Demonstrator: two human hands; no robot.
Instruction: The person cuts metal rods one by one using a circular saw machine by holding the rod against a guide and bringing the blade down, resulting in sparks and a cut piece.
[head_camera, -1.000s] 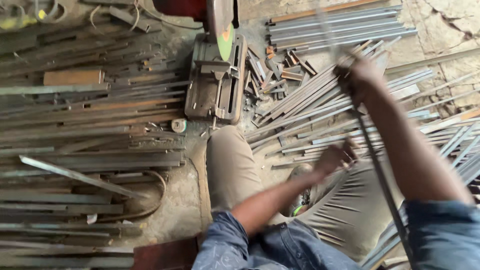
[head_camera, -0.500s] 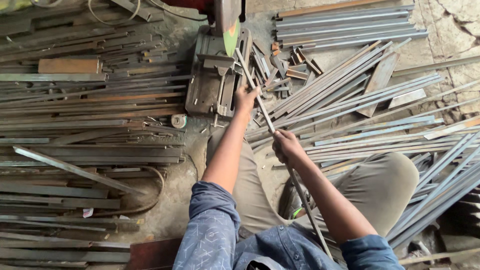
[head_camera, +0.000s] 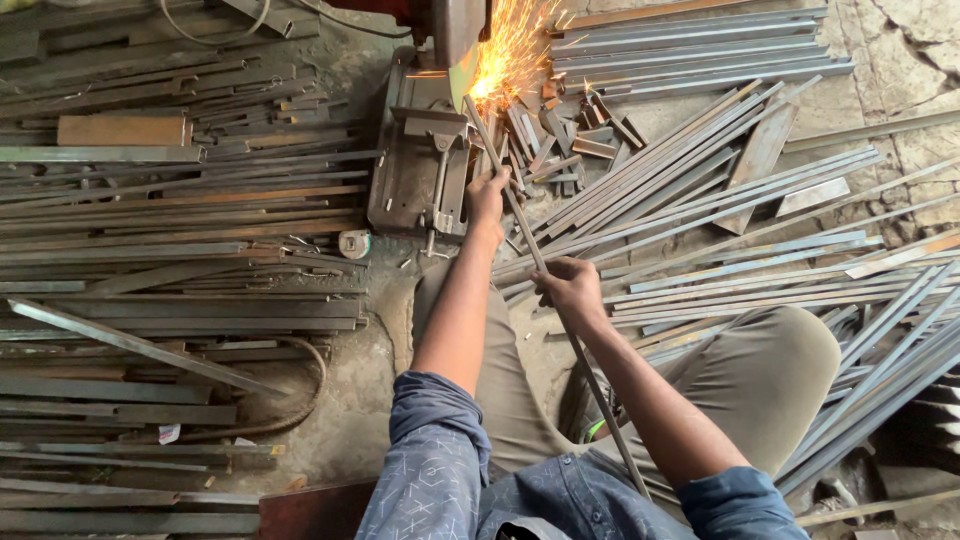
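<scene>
The long thin grey steel bar (head_camera: 545, 270) runs diagonally from the lower centre of the frame up to the cut-off saw (head_camera: 425, 150) at upper centre. Its far end meets the green-tinted cutting disc (head_camera: 462, 80), where orange sparks (head_camera: 515, 45) spray toward the top edge.

The left hand (head_camera: 488, 195) is closed around the bar just below the saw base. The right hand (head_camera: 572, 290) is clamped on the same bar farther down, near frame centre. Below the right hand the bar passes beside the right forearm and ends near the blue sleeve (head_camera: 745, 500) at the bottom edge.

Labels and markers: a small round pale object (head_camera: 352, 243) lies on the floor just left of the saw base. A small white tag with a red mark (head_camera: 168, 433) lies among the stock at lower left. A rusty brown rectangular block (head_camera: 122, 130) rests on the bars at upper left.

Edges and room: horizontal rusted flat bars (head_camera: 150, 300) fill the left half of the frame. Grey-blue steel strips (head_camera: 700, 220) fan across the right half, some touching the khaki trouser knee (head_camera: 770, 380). Short offcuts (head_camera: 570, 135) are heaped just right of the disc. Bare concrete floor (head_camera: 350, 420) shows only in a narrow patch between the left stack and the left leg, and at the upper right corner.
</scene>
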